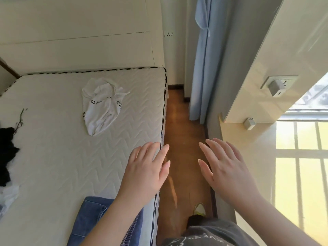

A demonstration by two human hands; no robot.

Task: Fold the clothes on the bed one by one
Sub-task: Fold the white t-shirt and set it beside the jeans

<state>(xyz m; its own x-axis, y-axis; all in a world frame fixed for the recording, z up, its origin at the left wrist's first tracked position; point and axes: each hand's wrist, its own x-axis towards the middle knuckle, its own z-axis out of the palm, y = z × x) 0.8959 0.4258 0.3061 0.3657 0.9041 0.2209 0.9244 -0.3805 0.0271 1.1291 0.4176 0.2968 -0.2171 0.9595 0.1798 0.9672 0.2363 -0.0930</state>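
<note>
Left hand and right hand are hovering flat, fingers spread, gripping nothing. White shirt is lying crumpled on the mattress, long axis running near-far. Jeans are lying at the near edge.

On the crumpled white garment in the upper left of the frame, black upside-down lettering shows a clear "TO", the remaining letters lost in folds and unreadable.

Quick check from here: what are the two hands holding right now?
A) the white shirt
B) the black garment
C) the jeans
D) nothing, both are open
D: the left hand and right hand are spread in the air, while the white shirt lies untouched farther up the mattress.
</note>
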